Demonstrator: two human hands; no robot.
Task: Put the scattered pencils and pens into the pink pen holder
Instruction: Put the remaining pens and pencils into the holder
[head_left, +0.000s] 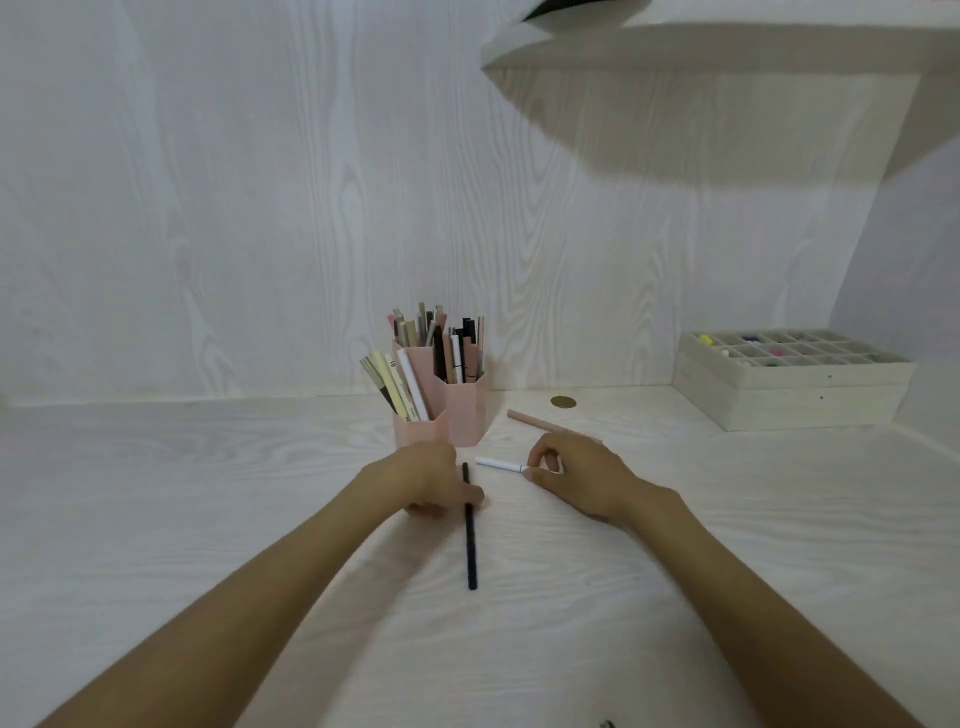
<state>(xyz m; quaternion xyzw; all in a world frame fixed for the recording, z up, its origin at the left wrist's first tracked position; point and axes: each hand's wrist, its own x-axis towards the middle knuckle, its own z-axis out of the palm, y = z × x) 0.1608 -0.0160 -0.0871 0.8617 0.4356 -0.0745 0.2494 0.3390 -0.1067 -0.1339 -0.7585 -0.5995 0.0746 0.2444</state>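
Observation:
The pink pen holder (464, 413) stands at the back of the desk, its compartments filled with several pens and pencils. Just in front of it, my left hand (434, 480) pinches a long black pencil (470, 545) near its upper part; the pencil's lower end points toward me. To the right, my right hand (574, 475) pinches the end of a short white pen (498, 464) that lies on the desk. A pink pencil (535, 423) lies behind my right hand, partly hidden by it.
A cream compartment organizer box (789, 382) sits at the back right. A round gold coin-like disc (563, 401) lies near the wall. A shelf (727, 47) hangs overhead at the right. The white wood-grain desk (208, 493) spreads out to the left.

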